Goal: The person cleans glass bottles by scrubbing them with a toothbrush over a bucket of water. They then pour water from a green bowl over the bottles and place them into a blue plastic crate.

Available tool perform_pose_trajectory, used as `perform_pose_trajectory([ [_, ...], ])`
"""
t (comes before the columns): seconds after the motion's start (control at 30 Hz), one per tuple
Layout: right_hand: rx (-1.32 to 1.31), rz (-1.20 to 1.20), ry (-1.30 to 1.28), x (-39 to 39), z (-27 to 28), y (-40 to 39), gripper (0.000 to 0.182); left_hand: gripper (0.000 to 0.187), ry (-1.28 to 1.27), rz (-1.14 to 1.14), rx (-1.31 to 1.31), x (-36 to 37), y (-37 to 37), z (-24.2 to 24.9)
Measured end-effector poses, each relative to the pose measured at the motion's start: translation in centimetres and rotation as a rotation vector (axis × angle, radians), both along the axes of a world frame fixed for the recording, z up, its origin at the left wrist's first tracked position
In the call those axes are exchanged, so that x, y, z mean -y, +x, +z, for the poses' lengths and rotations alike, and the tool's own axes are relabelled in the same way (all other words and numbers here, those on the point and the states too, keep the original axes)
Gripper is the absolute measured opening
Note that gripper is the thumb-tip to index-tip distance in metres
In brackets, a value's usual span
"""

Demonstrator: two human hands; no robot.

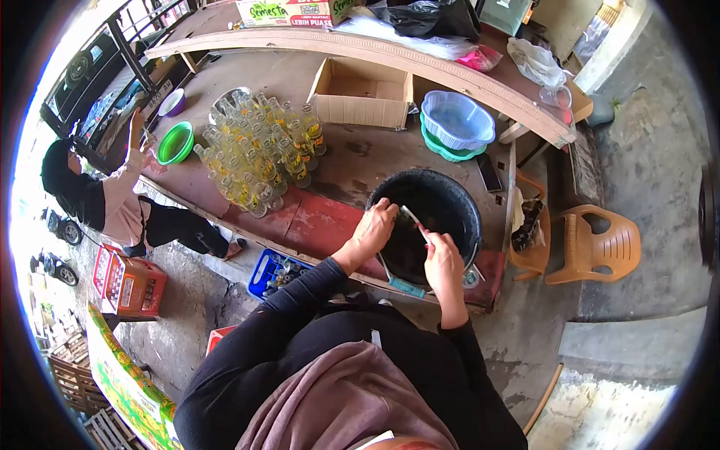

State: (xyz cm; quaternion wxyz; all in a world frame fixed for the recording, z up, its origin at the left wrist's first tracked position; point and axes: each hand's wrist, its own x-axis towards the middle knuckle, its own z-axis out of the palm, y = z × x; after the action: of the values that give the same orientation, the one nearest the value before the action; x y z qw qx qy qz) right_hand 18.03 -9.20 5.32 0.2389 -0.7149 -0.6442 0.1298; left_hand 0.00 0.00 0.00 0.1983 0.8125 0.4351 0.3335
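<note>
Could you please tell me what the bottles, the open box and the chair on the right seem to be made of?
The bottles look like clear glass, being see-through with bright glints. The open box seems plain matte cardboard, brown with folded flaps. The chair is probably smooth molded plastic, orange-tan with slots through its back.

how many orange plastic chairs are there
2. The farther-right chair stands out on the concrete floor; the left-hand chair is beside the right end of the table, partly covered. Others could be hidden under the table.
</note>
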Motion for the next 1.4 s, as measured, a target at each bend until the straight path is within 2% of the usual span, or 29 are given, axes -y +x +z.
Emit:
perform_pose_trajectory([
  [0.07, 0.06, -0.064, -0.013, -1.2, -2.2, 1.7, 0.02, 0.032, -0.014, 0.014, -0.016, 0.1, 0.1, 0.1],
  [0.17, 0.126, -0.045, -0.033, -1.2, -1.8, 2.6, 0.018, 0.031, -0.031, 0.014, -0.005, 0.4, 0.5, 0.0],
  [0.3, 0.01, 0.058, -0.02, 0.6, 1.9, -0.8, 0.019, 0.033, -0.063, 0.025, -0.061, 0.4, 0.3, 0.2],
  [0.47, 0.121, -0.068, -0.088, -1.2, -1.7, 2.1, 0.019, 0.034, -0.09, 0.034, -0.115, 0.5, 0.4, 0.1],
  [0.57, 0.02, 0.052, -0.032, 0.1, 1.0, 0.8, 0.019, 0.035, -0.065, 0.044, -0.124, 0.3, 0.4, 0.1],
  [0.63, 0.011, 0.046, -0.058, 1.1, 2.7, -0.7, 0.02, 0.034, -0.056, 0.013, -0.075, 0.4, 0.3, 0.4],
  [0.77, 0.066, -0.077, -0.099, -0.3, -0.8, 1.8, 0.017, 0.032, -0.055, 0.005, -0.089, 0.5, 0.2, 0.7],
  [0.83, 0.068, -0.11, -0.095, -0.3, -0.2, 1.8, 0.018, 0.03, -0.021, 0.0, -0.067, 0.5, 0.2, 1.0],
  [0.93, -0.063, 0.042, -0.018, 1.0, 1.6, 0.1, 0.018, 0.03, -0.017, -0.013, -0.053, 0.3, 0.2, 0.8],
  [1.0, -0.023, 0.019, -0.033, 1.4, 2.0, -0.6, 0.018, 0.03, -0.019, -0.014, -0.053, 0.3, 0.1, 0.8],
  [1.13, 0.11, -0.111, -0.087, -0.3, -1.1, 1.7, 0.02, 0.03, -0.037, -0.008, -0.047, 0.5, 0.1, 0.9],
  [1.27, 0.004, 0.055, -0.033, 0.9, 1.1, 0.5, 0.021, 0.031, -0.051, -0.012, -0.045, 0.5, 0.1, 0.5],
  [1.4, 0.026, -0.01, -0.014, 0.9, 0.4, 0.4, 0.019, 0.032, -0.045, -0.004, -0.07, 0.5, 0.1, 0.9],
])
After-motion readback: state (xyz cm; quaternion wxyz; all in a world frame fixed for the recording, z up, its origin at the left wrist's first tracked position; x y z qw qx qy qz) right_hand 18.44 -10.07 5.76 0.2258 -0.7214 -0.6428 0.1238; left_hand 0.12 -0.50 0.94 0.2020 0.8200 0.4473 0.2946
